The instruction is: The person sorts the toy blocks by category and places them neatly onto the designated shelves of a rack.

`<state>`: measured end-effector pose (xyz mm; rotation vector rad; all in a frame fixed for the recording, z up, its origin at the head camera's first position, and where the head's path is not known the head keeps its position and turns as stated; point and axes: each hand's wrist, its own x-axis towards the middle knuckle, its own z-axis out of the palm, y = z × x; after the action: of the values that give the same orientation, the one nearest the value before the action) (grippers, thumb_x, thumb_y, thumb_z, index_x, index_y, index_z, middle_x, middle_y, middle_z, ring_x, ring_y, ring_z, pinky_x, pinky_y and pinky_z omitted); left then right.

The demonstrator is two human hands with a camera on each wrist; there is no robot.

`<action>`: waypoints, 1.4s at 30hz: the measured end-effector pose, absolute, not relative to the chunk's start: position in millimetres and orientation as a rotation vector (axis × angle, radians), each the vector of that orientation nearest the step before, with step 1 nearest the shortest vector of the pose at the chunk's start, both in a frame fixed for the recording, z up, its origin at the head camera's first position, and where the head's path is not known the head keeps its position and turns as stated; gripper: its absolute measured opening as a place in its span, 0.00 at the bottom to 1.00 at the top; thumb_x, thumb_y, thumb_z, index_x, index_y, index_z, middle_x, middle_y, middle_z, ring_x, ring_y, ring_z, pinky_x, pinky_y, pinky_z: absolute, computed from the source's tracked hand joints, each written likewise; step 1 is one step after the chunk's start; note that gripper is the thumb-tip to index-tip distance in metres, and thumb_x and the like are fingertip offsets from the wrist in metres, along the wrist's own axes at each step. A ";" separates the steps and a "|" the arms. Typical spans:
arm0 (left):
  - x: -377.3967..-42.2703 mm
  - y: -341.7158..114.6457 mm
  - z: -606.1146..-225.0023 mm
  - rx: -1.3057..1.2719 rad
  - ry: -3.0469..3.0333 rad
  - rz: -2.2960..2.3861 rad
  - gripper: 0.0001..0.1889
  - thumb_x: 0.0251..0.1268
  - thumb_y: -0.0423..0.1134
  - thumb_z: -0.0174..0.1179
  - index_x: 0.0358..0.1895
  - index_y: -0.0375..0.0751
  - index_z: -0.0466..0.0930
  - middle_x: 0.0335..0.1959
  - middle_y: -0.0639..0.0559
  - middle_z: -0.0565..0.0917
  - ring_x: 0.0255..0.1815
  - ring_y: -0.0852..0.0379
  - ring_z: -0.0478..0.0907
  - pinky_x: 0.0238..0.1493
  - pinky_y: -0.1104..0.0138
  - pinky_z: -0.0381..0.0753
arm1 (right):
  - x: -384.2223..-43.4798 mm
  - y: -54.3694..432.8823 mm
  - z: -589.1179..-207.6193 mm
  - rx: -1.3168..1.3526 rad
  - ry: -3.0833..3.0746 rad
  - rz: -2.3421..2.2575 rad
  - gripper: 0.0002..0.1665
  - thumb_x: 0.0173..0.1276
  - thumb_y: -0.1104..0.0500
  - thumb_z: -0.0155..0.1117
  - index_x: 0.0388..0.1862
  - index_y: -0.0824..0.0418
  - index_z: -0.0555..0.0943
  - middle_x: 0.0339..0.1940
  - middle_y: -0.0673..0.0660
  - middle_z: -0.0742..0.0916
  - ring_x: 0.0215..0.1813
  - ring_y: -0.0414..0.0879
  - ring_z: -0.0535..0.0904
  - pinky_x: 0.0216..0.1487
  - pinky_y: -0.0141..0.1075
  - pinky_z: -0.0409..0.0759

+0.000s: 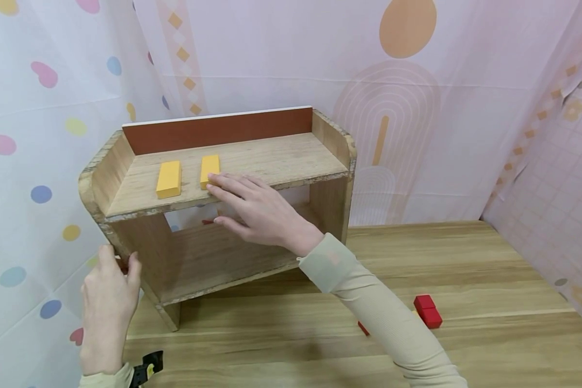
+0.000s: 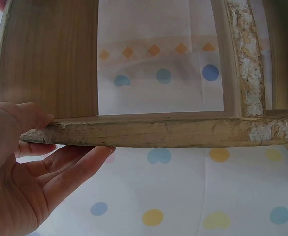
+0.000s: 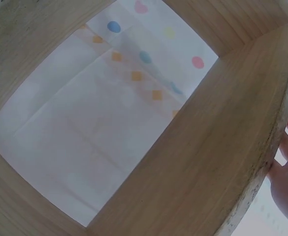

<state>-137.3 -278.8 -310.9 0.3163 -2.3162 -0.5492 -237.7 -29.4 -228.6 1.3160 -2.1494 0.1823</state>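
Observation:
A two-tier wooden shelf (image 1: 242,161) with worn, chipped edges stands on the table in the head view. Two yellow blocks (image 1: 168,179) lie side by side on its top board. My right hand (image 1: 264,213) reaches over the front edge, its fairly straight fingertips touching the right-hand yellow block (image 1: 210,170); the thumb is lower, in front of the edge. My left hand (image 1: 109,296) grips the shelf's left side panel. In the left wrist view, thumb and fingers lie on opposite sides of that panel's edge (image 2: 148,132). The right wrist view shows the lower compartment, with the yellow blocks hidden.
Red blocks (image 1: 428,311) lie on the wooden table (image 1: 465,258) to the right, partly beside my right sleeve. A small red piece (image 1: 363,328) shows left of that sleeve. Patterned cloth (image 1: 271,59) hangs behind and at both sides.

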 end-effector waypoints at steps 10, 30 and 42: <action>-136.6 -278.0 -311.1 0.323 -2.328 -0.550 0.14 0.70 0.36 0.47 0.46 0.25 0.64 0.33 0.23 0.78 0.24 0.30 0.76 0.19 0.49 0.74 | -235.8 -18.4 -232.9 1.336 -2.055 0.222 0.31 0.73 0.46 0.50 0.71 0.56 0.65 0.72 0.52 0.71 0.73 0.44 0.64 0.75 0.37 0.56; -138.2 -279.6 -312.3 0.288 -2.287 -0.545 0.13 0.69 0.36 0.48 0.44 0.25 0.64 0.31 0.23 0.78 0.21 0.30 0.75 0.17 0.48 0.73 | -237.2 60.5 -281.1 1.420 -1.927 0.456 0.26 0.65 0.56 0.63 0.61 0.61 0.75 0.59 0.55 0.82 0.61 0.46 0.77 0.63 0.37 0.74; -138.4 -279.4 -313.6 0.285 -2.286 -0.544 0.13 0.69 0.35 0.49 0.44 0.24 0.64 0.30 0.23 0.77 0.21 0.30 0.75 0.18 0.48 0.73 | -246.3 123.7 -332.9 1.379 -2.234 0.809 0.22 0.62 0.64 0.64 0.57 0.65 0.77 0.54 0.59 0.84 0.53 0.48 0.81 0.49 0.41 0.81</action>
<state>-138.4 -279.4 -313.6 0.2855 -2.2865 -0.5436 -246.3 123.7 -332.9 1.3791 -2.2339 0.8087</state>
